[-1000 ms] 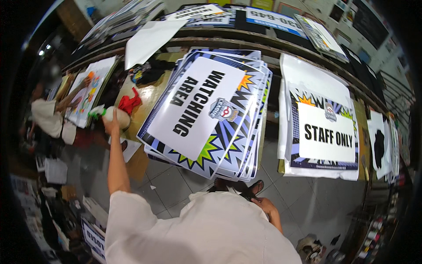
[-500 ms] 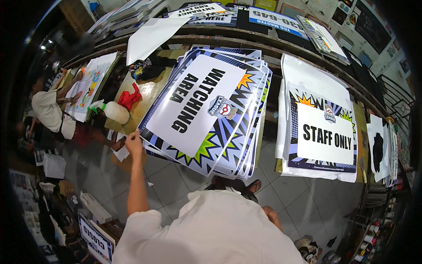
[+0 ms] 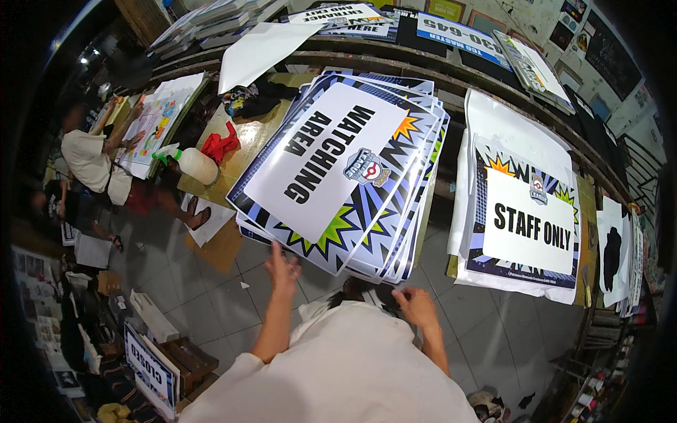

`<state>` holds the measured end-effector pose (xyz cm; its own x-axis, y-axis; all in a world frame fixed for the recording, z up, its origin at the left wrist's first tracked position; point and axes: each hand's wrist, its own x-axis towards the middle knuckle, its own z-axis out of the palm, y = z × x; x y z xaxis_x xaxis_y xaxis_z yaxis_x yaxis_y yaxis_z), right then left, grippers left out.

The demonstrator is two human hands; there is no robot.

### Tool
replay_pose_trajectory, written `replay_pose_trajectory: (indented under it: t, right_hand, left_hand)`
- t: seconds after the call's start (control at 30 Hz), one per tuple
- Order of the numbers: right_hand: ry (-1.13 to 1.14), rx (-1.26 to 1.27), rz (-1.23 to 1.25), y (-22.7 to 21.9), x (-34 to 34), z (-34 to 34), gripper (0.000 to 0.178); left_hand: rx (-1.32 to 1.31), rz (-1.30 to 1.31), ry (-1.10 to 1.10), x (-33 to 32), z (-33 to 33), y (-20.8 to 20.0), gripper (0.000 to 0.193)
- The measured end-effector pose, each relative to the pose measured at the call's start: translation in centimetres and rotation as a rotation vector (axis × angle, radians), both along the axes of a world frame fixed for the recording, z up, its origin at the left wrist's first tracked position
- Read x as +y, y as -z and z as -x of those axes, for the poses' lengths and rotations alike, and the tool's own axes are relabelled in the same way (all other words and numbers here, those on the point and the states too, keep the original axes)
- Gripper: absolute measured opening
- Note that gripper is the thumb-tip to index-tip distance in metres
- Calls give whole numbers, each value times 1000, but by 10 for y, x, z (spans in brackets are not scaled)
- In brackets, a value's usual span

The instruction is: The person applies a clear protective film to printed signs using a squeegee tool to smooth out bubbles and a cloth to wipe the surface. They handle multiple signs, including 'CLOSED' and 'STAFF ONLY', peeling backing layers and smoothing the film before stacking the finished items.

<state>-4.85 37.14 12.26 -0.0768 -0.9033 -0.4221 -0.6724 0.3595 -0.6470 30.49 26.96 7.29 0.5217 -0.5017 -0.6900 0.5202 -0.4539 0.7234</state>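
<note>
A thick stack of large printed signs (image 3: 338, 169) lies tilted on a wooden table (image 3: 250, 141). The top sign has a white panel with black lettering on a blue and black starburst. My left hand (image 3: 282, 266) is raised just below the stack's near edge, fingers apart, holding nothing. Under the stack's near right corner, my right hand (image 3: 417, 307) hovers empty with its fingers loosely spread. Neither hand touches the signs. My white shirt fills the lower middle.
A white spray bottle (image 3: 194, 163) and a red cloth (image 3: 218, 144) lie on the table left of the stack. Another pile of signs (image 3: 525, 218) sits to the right. A person (image 3: 88, 158) works at far left. A small sign (image 3: 151, 363) stands on the tiled floor.
My left hand left the spray bottle, went to the stack's near left edge, and now sits further right below it. My right hand has risen toward the stack.
</note>
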Motion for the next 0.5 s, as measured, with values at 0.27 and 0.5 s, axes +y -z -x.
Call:
replay_pose_trajectory:
  t: [0.27,0.5]
  right_hand:
    - [-248,-80,-47,-27,-18,-26,43]
    - [-278,-387,-85,-31,-45,-25,46]
  left_hand:
    - [156,124,240,47,76,0,64]
    - [210,244,265,63,87,-66,39]
